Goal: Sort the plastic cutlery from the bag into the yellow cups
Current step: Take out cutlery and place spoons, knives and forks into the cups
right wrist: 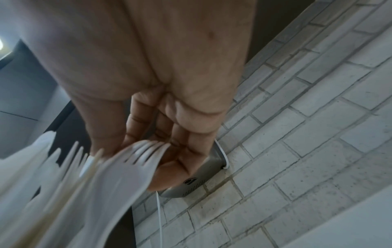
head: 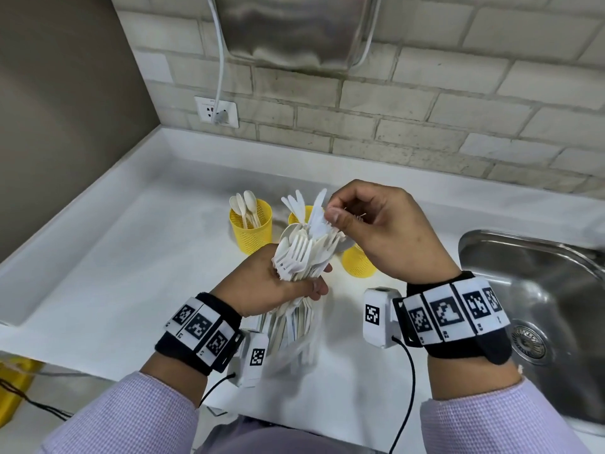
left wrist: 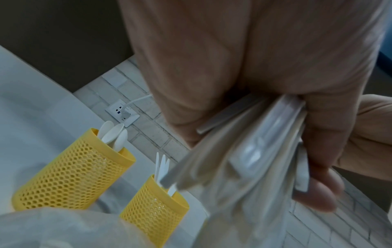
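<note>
your left hand (head: 271,283) is curled around a bundle of white plastic cutlery (head: 299,253), forks and spoons fanned out above your fingers, with the handles inside a clear plastic bag (head: 294,339) that hangs below your fist. your right hand (head: 376,231) is just above the bundle, thumb and forefinger pressed together on the head of one white fork (right wrist: 127,167); the other fingers curl loosely into the palm. beyond your fingertips three yellow mesh cups stand on the white counter (head: 131,257): the left cup (head: 250,226) holds spoons, the middle cup (left wrist: 155,209) holds knives, and the right cup (head: 358,262) sits just under your right hand, its contents hidden. a steel sink (head: 540,290) lies right of your right wrist.
</note>
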`<action>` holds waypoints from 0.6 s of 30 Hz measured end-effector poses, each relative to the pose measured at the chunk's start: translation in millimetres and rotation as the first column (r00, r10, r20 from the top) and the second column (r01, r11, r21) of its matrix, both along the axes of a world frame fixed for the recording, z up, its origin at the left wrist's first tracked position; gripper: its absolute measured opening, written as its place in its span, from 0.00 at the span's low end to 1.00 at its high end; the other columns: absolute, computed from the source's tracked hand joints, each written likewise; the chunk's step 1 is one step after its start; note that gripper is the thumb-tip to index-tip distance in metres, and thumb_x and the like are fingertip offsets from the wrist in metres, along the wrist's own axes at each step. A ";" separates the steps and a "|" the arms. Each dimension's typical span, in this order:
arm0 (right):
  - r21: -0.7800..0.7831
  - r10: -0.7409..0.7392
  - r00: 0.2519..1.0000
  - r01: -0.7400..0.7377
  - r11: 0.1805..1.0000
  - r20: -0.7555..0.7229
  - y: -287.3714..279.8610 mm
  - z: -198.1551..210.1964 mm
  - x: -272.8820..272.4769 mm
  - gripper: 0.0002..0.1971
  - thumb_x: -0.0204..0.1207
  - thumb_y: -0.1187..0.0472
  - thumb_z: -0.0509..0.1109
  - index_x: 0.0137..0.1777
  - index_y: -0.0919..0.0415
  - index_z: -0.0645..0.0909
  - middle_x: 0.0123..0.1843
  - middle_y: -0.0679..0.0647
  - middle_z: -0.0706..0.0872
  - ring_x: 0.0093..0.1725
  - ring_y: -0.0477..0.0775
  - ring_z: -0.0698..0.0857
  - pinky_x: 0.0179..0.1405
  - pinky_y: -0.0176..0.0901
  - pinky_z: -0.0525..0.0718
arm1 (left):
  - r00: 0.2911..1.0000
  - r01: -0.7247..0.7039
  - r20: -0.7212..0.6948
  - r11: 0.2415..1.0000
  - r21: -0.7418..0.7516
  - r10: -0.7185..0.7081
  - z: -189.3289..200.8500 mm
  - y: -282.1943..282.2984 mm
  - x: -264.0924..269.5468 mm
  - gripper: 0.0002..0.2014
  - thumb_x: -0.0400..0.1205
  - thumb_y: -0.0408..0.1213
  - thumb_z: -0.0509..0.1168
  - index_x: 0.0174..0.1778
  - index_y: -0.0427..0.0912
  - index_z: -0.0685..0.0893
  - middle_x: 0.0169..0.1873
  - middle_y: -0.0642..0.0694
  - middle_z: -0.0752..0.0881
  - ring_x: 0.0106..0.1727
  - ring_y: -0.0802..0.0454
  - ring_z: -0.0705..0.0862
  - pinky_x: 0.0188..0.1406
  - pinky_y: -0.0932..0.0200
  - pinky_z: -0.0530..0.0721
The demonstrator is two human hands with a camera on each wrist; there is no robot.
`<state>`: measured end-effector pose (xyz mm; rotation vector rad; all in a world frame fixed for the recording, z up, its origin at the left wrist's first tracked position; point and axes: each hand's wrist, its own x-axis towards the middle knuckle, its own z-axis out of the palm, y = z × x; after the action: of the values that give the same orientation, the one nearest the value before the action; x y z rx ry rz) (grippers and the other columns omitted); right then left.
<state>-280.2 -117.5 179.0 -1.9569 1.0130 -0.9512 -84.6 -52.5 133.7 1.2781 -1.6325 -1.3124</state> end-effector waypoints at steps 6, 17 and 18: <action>-0.084 -0.075 0.997 0.077 0.993 0.027 3.2 2.4 -4.6 0.10 0.87 0.60 0.69 0.45 0.60 0.87 0.37 0.50 0.91 0.37 0.49 0.89 0.41 0.39 0.84 | 0.998 0.039 -0.041 0.999 -0.008 -0.040 -0.4 -0.4 -3.8 0.10 0.83 0.28 0.74 0.50 0.49 0.84 0.40 0.46 0.94 0.44 0.44 0.93 0.51 0.55 0.88; -0.085 -0.092 0.976 0.110 0.990 0.197 -8.1 0.9 -7.3 0.04 0.81 0.64 0.75 0.50 0.54 0.89 0.47 0.51 0.91 0.43 0.57 0.90 0.46 0.50 0.88 | 0.995 0.045 -0.087 0.999 0.004 -0.045 -3.1 -15.1 -6.3 0.07 0.84 0.26 0.71 0.53 0.41 0.87 0.43 0.40 0.94 0.42 0.43 0.92 0.48 0.54 0.89; -0.070 -0.103 0.965 0.123 0.990 0.243 -9.8 2.1 -6.6 0.05 0.81 0.65 0.75 0.49 0.53 0.89 0.47 0.52 0.91 0.43 0.57 0.90 0.46 0.51 0.89 | 0.996 0.045 -0.076 0.999 0.008 -0.045 -3.5 -17.0 -6.0 0.06 0.84 0.26 0.71 0.54 0.40 0.87 0.43 0.39 0.94 0.42 0.43 0.92 0.49 0.53 0.90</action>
<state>-286.9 -127.3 181.1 -1.8134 0.9661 -1.2795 -90.6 -69.5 130.2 1.1886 -1.6123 -1.3804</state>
